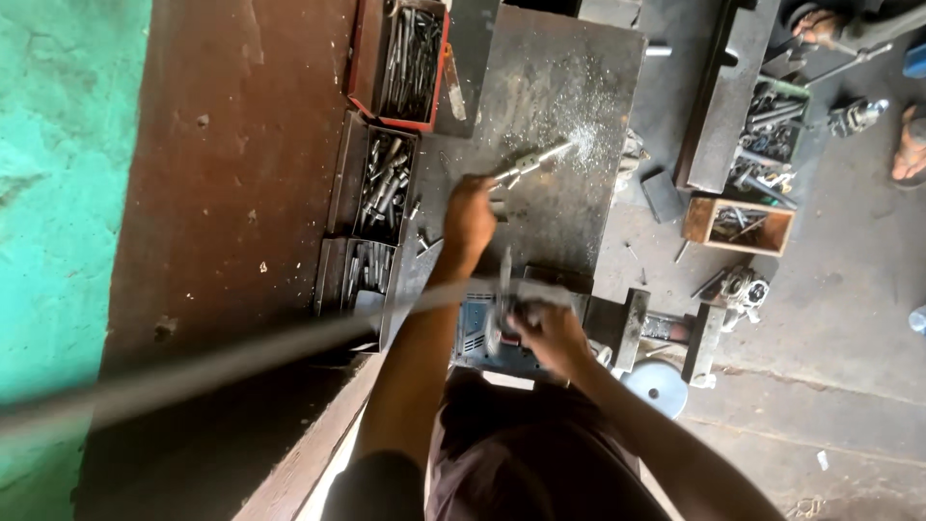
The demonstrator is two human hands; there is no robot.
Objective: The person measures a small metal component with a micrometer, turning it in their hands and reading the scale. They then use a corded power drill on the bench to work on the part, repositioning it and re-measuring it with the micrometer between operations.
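Left hand (470, 217) is closed around the handle of a metal hand tool (529, 164), whose tip points into a patch of shiny metal filings (579, 135) on the steel bench top (540, 77). Right hand (545, 328) is wrapped on a blue power tool (482, 333) at the near bench edge, close to the person's body; its disc looks blurred, so it may be spinning, cannot tell for sure. A long thin rod (222, 362) crosses the view just beside that tool.

Risks, as a judgement: bare hands near a spinning disc and sharp filings could get cut. The rod could snag the disc and kick. Both hands are busy, so either tool could slip. Open trays of bits (386, 178) sit just beside the left wrist and could be knocked.
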